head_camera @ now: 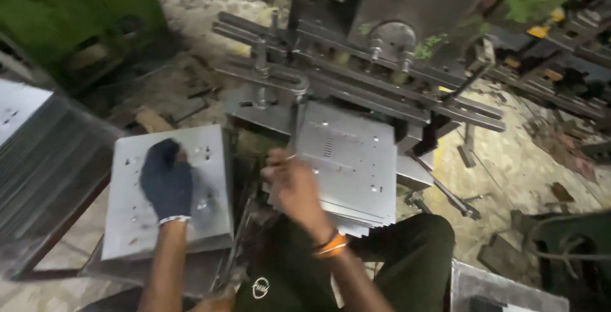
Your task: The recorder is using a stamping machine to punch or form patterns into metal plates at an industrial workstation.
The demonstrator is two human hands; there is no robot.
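Dark trousers [356,267] fill the near edge, a stack of punched sheets [347,165] resting above the knee under the press [382,76]. Right hand [289,181] grips that stack's left edge, fingers curled round it. Left hand [167,178], gloved, lies flat and spread on a second sheet pile [210,210], well left.

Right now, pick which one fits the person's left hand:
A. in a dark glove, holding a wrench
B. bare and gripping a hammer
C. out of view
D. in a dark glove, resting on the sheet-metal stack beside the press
D: the left hand wears a dark glove and lies flat on the punched sheet-metal stack, while the bare right hand touches the other stack of sheets.
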